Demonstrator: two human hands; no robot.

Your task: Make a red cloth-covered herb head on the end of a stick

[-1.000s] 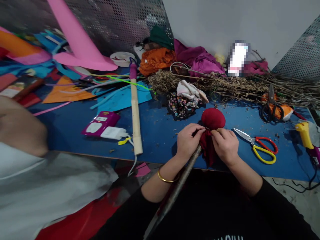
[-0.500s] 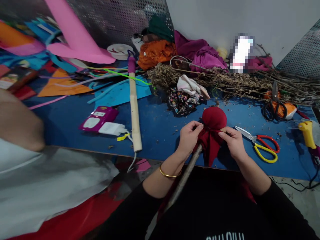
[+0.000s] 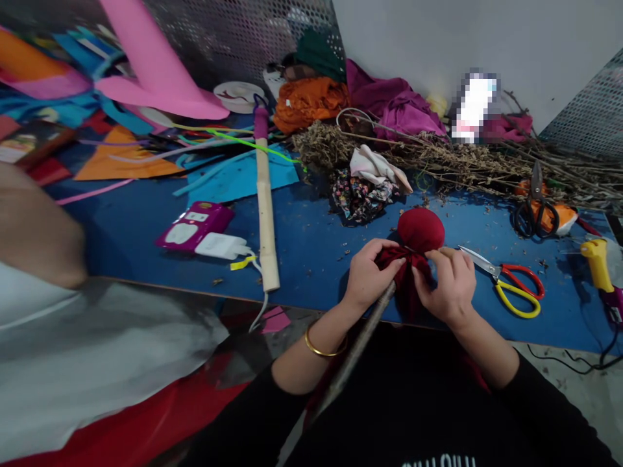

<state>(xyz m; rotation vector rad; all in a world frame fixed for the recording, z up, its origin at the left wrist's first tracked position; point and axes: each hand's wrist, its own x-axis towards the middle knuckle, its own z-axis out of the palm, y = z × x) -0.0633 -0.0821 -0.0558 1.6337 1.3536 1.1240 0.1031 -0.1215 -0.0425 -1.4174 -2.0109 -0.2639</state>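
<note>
A dark red cloth (image 3: 421,228) is gathered into a round ball with loose folds below it. My left hand (image 3: 370,274) pinches the gathered folds on the left, just under the ball. On the right side, my right hand (image 3: 448,284) has its fingers closed on the same folds. From under the cloth a thin grey-brown stick (image 3: 363,347) slants down towards my lap; its upper end is hidden. Scissors (image 3: 511,279) with one red and one yellow handle lie partly spread, right of my right hand.
Dry twigs (image 3: 467,162), a floral cloth (image 3: 363,198) and black scissors (image 3: 536,207) lie towards the back. Left are a bamboo stick (image 3: 265,220) and a purple power strip (image 3: 199,224) with a white plug. A yellow glue gun (image 3: 598,263) sits right. Another person's arm (image 3: 39,227) is far left.
My right hand has turned inward, its fingers now bunched in the folds below the ball. My left fingers have moved slightly lower on the cloth. The view has shifted slightly.
</note>
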